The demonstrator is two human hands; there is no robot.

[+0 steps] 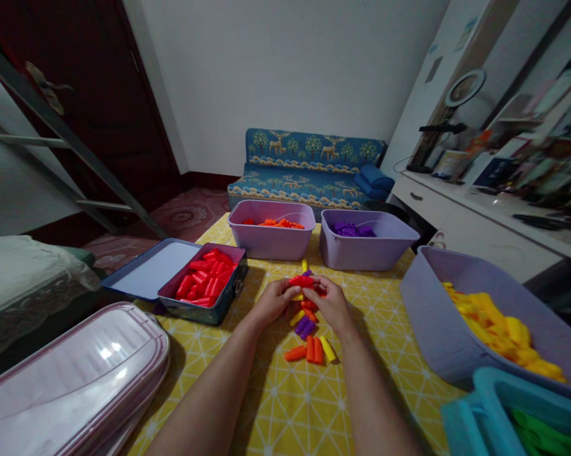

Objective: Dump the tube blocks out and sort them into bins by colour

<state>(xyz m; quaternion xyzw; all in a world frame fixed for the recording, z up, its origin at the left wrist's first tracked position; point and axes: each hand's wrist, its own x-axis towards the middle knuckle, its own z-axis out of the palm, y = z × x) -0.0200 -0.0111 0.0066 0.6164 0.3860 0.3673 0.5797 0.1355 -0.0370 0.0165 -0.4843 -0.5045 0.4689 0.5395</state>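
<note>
My left hand (pixel 273 303) and my right hand (pixel 333 305) meet above the yellow patterned tablecloth (pixel 275 411), both with fingers closed on a red plastic tube-shaped piece (pixel 301 280). Beneath and just in front of them lies a loose pile of similar pieces. A purple piece (pixel 307 328) is below my hands in view, near some orange ones. Closer to me sit orange pieces (pixel 314 349) and a yellow piece (pixel 327 349). My fingers partly hide the pile and the ends of the red piece.
An open tin box (pixel 241 273) holds red pieces at left. Lilac bins hold orange pieces (pixel 285 223), purple pieces (pixel 352 229) and yellow pieces (pixel 499 323). A turquoise bin (pixel 492 386) with green contents stands front right; pinkish lids (pixel 76 373) lie front left.
</note>
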